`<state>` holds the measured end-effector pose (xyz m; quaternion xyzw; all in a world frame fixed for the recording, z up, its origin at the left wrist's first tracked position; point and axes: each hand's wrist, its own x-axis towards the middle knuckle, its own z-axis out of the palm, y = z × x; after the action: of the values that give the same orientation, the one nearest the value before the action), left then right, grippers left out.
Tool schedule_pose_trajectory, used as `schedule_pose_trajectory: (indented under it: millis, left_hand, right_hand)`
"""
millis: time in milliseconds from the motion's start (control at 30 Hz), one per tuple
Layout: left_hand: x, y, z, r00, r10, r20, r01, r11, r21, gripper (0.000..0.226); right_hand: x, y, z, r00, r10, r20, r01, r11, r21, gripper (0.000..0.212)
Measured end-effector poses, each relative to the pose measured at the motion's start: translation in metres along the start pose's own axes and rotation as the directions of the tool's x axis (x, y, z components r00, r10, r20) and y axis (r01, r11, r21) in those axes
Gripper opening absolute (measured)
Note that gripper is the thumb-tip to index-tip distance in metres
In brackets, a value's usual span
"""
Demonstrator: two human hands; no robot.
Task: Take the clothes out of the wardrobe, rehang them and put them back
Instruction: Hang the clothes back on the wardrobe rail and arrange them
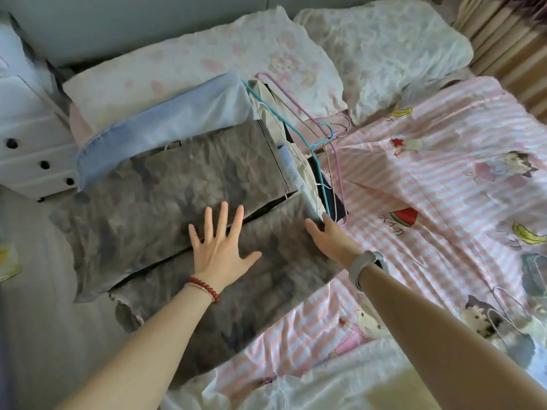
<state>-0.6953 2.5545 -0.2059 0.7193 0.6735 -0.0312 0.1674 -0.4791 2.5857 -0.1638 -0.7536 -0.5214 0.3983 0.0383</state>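
Note:
A grey garment [165, 187] lies spread over a pile of clothes on the bed. My left hand [220, 244] presses flat on it with fingers spread. My right hand [328, 235] reaches to the garment's right edge; its fingers touch the cloth beside the hangers, and whether they pinch it I cannot tell. A light blue garment [159, 119] lies behind the grey one. Several wire hangers, among them a teal hanger [299, 134] and a lilac hanger [336, 161], poke out of the pile's right side over dark and beige clothes.
The bed carries a pink striped cartoon quilt [438, 202] on the right and two pale pillows [225, 57] at the back. A white drawer unit [32, 143] with dark knobs stands at the left. Curtains [509, 39] hang at the far right.

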Motion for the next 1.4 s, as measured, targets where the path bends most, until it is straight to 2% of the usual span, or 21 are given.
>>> schedule_pose_trajectory:
  millis: [133,200,267,367,467,600,700,767,833,1000,1100,1167,1267,1400]
  left_hand:
    - [0.011,-0.012,0.025,0.994,-0.003,0.114,-0.001,0.999,0.036,0.094]
    - [0.013,-0.013,0.032,0.994,-0.006,0.112,0.003,0.999,0.032,0.095]
    - [0.015,-0.014,0.035,0.995,-0.009,0.102,0.006,0.999,0.034,0.097]
    - [0.016,-0.015,0.038,0.995,-0.011,0.095,0.007,0.999,0.041,0.098]
    - [0.015,-0.015,0.039,0.996,-0.015,0.088,0.011,0.999,0.049,0.099]
    - [0.014,-0.015,0.037,0.996,-0.016,0.085,0.011,0.998,0.058,0.099]
    - [0.012,-0.013,0.037,0.997,-0.014,0.080,0.009,0.998,0.063,0.099]
    - [0.010,-0.012,0.037,0.998,-0.014,0.064,0.011,0.998,0.059,0.099]
    - [0.007,-0.012,0.036,0.999,-0.012,0.040,0.011,0.999,0.043,0.097]
    - [0.001,-0.016,0.032,0.999,0.002,0.047,-0.004,1.000,0.031,0.095]
    - [-0.001,-0.017,0.028,0.999,0.010,0.044,-0.011,1.000,0.022,0.093]
    - [-0.003,-0.020,0.026,0.997,0.022,0.069,-0.024,0.999,0.030,0.091]
    - [-0.007,-0.026,0.023,0.991,0.042,0.124,-0.051,0.997,0.065,0.089]
    - [-0.007,-0.023,0.022,0.990,0.029,0.135,-0.037,0.998,0.054,0.084]
  right_hand:
    - [0.020,0.003,-0.002,0.990,0.142,0.009,-0.139,0.947,0.291,0.075]
    - [0.023,0.006,-0.003,0.983,0.182,0.034,-0.182,0.921,0.345,0.076]
    - [0.023,0.006,-0.006,0.980,0.192,0.059,-0.199,0.894,0.401,0.069]
    - [0.023,0.005,-0.009,0.967,0.222,0.124,-0.253,0.794,0.552,0.055]
    - [0.021,0.006,-0.007,0.967,0.210,0.143,-0.254,0.786,0.563,0.052]
    - [0.016,0.006,0.000,0.979,0.180,0.100,-0.204,0.787,0.581,0.049]
    - [0.008,0.003,0.010,0.987,0.130,0.098,-0.163,0.822,0.546,0.045]
    - [0.003,-0.003,0.016,0.993,0.073,0.090,-0.106,0.881,0.461,0.037]
    - [-0.005,-0.007,0.024,0.999,0.015,0.043,-0.031,0.922,0.385,0.032]
    - [-0.020,-0.008,0.034,0.999,-0.051,-0.013,0.053,0.942,0.331,0.028]
    - [-0.023,-0.012,0.036,0.986,-0.081,-0.143,0.121,0.947,0.296,0.029]
    - [-0.024,-0.009,0.034,0.984,-0.048,-0.171,0.096,0.954,0.283,0.030]
    - [-0.020,0.003,0.019,0.982,0.081,-0.169,-0.011,0.926,0.378,0.038]
    - [-0.029,0.010,0.013,0.965,0.067,-0.252,0.040,0.916,0.399,0.055]
